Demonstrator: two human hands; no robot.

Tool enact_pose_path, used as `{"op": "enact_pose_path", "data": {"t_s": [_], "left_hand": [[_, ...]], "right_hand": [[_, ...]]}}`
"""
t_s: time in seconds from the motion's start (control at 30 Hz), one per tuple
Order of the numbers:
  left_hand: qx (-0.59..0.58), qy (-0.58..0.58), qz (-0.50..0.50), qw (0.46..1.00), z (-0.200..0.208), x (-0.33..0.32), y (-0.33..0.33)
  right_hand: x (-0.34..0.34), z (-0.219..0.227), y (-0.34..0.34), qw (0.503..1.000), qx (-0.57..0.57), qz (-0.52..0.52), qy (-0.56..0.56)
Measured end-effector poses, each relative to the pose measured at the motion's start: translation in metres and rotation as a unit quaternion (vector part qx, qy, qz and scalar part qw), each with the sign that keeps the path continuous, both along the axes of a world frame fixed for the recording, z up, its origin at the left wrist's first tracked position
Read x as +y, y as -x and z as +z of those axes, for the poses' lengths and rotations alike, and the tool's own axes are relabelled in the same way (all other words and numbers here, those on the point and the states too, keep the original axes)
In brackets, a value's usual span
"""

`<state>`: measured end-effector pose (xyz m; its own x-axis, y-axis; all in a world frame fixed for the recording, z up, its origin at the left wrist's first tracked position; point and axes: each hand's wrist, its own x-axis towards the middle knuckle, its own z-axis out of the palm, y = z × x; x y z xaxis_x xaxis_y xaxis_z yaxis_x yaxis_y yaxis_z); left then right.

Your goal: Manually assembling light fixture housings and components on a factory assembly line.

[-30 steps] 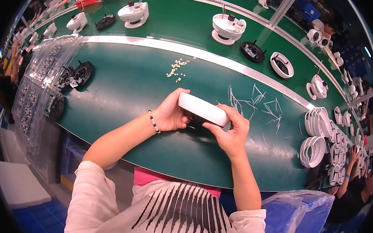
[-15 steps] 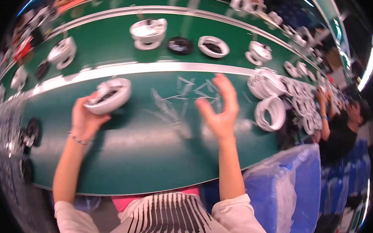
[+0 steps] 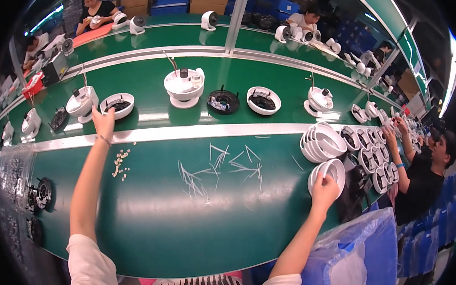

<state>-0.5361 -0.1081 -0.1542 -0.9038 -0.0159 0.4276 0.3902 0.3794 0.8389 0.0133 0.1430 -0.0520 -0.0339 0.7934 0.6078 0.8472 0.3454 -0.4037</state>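
White bowl (image 3: 127, 114) has moved from over the green table (image 3: 206, 240) onto the green belt (image 3: 148, 77), black insert (image 3: 119, 106) seated; the left hand (image 3: 104, 123) touches its rim, grip unclear. The right hand (image 3: 325, 192) pinches white rings (image 3: 341, 175) stacked at right. This 1 bowl appears filled and set down; the rings look unfilled.

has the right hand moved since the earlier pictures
Yes, to the right: earlier the right hand was clearly left of the nearer white ring stack; now it is at that stack.
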Motion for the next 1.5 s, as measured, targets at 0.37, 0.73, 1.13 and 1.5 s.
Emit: {"op": "enact_pose_path", "data": {"t_s": [0.37, 0.73, 1.13, 1.5], "left_hand": [[0.413, 0.344, -0.388, 0.749, 0.080, 0.229, -0.185], [0.236, 0.337, -0.470, 0.781, 0.108, 0.212, -0.200], [0.261, 0.399, -0.382, 0.792, 0.113, -0.074, -0.211], [0.186, 0.184, -0.322, 0.910, 0.085, -0.146, -0.200]], "right_hand": [[-0.038, 0.029, 0.010, 0.954, 0.066, 0.114, -0.270], [-0.050, 0.022, 0.017, 0.923, 0.133, 0.192, -0.306], [-0.163, 0.037, 0.100, 0.802, 0.072, 0.566, -0.176], [-0.260, 0.025, 0.135, 0.557, -0.338, 0.756, 0.064]]}}
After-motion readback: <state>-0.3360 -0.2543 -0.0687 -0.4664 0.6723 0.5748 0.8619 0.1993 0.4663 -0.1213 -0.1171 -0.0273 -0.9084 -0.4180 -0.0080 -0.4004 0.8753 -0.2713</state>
